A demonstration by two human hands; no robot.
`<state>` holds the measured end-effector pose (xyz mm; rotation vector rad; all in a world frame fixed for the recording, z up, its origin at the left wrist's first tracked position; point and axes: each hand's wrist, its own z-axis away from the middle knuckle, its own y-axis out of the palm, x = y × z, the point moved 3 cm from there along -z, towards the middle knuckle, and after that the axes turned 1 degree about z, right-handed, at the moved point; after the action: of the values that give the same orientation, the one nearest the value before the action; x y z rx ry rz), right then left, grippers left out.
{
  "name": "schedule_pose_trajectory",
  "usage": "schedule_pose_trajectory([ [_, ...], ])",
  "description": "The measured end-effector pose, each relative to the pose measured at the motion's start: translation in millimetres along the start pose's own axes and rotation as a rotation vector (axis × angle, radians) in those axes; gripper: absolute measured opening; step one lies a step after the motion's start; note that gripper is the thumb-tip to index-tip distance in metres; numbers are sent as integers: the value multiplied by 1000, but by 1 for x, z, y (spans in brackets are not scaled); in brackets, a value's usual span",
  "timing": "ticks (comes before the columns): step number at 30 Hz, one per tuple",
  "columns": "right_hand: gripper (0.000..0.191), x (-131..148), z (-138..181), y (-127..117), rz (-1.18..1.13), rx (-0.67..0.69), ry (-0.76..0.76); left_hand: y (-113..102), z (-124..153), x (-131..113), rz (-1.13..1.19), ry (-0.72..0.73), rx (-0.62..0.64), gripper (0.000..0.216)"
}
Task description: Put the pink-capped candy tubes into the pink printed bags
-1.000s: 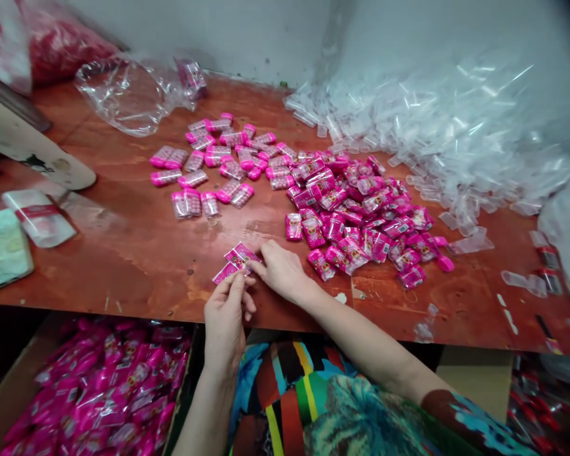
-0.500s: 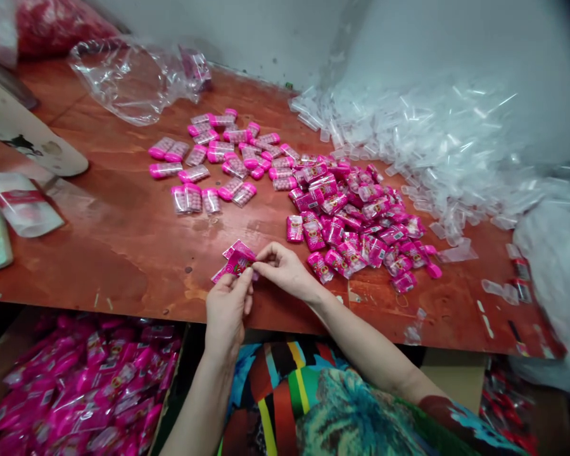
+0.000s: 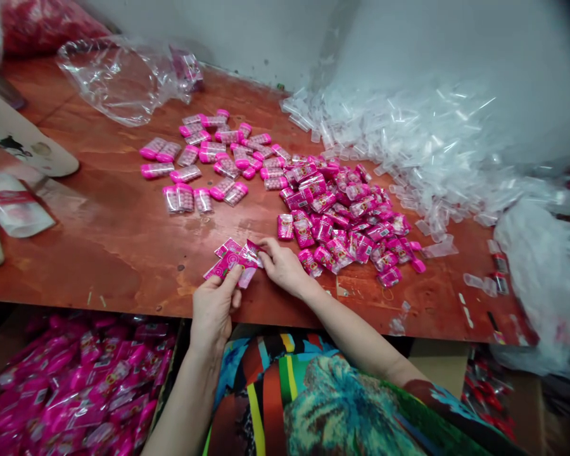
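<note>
Several flat pink printed wrapper sleeves (image 3: 229, 260) are pinched between the thumb and fingers of my left hand (image 3: 213, 307), just above the table. My right hand (image 3: 282, 266) is closed at their right end, its thumb and finger gripping the edge of one sleeve. Beyond my hands lie small clear containers with pink caps (image 3: 212, 152), filled with pale pink balls. To the right of them is a heap of wrapped pink containers (image 3: 332, 209), the nearest ones close to my right hand.
Clear empty plastic containers (image 3: 399, 139) are piled at the back right against the wall. A box of pink packs (image 3: 76, 380) stands below the table's front edge at left. A clear plastic bag (image 3: 118, 82) lies at the back left, and a whitish bag (image 3: 541, 253) bulges at right.
My right hand has drawn slightly away from my left, and the sleeves are fanned out more between them. The whole view has shifted, so things sit a little further left.
</note>
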<state>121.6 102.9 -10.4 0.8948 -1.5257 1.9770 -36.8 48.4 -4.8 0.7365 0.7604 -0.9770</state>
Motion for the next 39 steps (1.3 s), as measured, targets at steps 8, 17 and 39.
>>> schedule_pose_trajectory([
  [8,39,8,9,-5,-333,-14,-7,2,4,0,32,8,32,50],
  [17,27,3,-1,10,-669,50,-35,12,0,3,48,-17,8,57],
  [39,18,27,-10,20,-686,-59,-158,16,-20,-8,102,-68,38,57],
])
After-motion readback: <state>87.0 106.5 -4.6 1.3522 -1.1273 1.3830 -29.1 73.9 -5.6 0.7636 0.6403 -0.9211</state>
